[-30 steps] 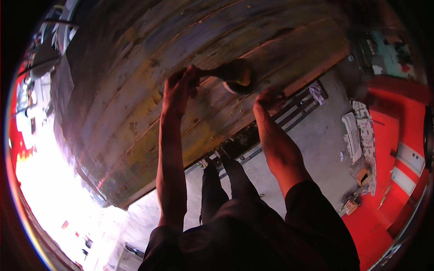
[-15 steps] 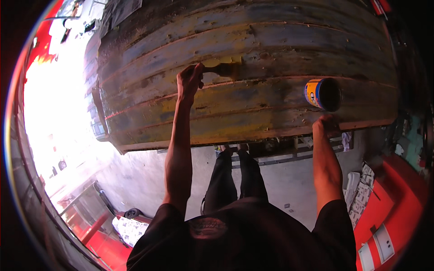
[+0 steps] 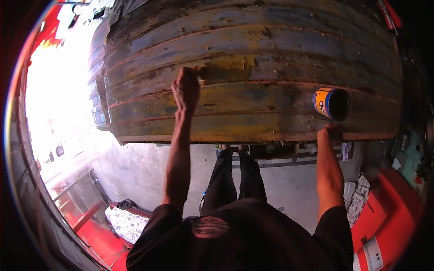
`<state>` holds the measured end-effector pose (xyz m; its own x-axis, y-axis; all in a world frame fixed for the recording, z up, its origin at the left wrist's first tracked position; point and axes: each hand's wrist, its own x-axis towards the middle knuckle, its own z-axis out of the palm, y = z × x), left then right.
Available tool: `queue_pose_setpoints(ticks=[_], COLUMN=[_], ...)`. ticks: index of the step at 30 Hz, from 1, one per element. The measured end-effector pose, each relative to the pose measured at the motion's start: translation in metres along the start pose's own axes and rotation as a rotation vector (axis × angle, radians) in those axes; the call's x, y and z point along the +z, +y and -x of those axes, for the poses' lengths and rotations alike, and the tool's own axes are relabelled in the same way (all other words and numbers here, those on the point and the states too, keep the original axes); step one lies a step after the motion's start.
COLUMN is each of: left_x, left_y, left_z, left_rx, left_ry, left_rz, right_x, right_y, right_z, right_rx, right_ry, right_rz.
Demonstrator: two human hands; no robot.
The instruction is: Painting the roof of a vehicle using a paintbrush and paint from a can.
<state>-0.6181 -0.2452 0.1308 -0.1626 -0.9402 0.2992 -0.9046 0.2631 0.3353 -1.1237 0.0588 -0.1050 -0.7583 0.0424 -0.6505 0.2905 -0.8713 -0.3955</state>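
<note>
Before me lies a broad, ribbed panel, its surface brownish-yellow and bluish-grey with flaking bits. My left hand is closed around a paintbrush, held low over the panel; the bristle end is dark and blurred. A wet-looking yellow-brown patch lies to the right of the brush. On the right part of the panel stands a can with an orange and blue label, its dark open mouth turned rightward. Just below it, my right hand is curled by the panel's near edge, its fingers in shadow.
Below the near edge are a dark rail or rack and the grey concrete floor. Red objects partly under printed sheets stand at lower right. A wheeled item with a printed cover sits at lower left. Bright light enters on the left.
My left hand and the brush have moved left along the panel. The view has shifted slightly, while my right hand stays beside the can.
</note>
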Motion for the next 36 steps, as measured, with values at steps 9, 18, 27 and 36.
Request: queue_pose_setpoints(ticks=[9, 18, 27, 36], left_x=[0.021, -0.096, -0.031, -0.059], left_y=[-0.009, -0.236, -0.183, -0.216], left_z=[0.004, -0.014, 0.026, 0.011], left_rx=[-0.599, -0.500, 0.174, -0.464], left_ry=[-0.013, 0.106, 0.142, 0.155], left_rz=[0.852, 0.074, -0.527, 0.276], right_x=[-0.013, -0.036, -0.019, -0.023], right_y=[-0.008, -0.048, -0.056, -0.046], right_z=[-0.053, -0.131, -0.186, -0.179], right_rx=[0.199, 0.334, 0.383, 0.407], right_ry=[-0.013, -0.003, -0.032, -0.063], right_rz=[0.043, 0.080, 0.144, 0.188])
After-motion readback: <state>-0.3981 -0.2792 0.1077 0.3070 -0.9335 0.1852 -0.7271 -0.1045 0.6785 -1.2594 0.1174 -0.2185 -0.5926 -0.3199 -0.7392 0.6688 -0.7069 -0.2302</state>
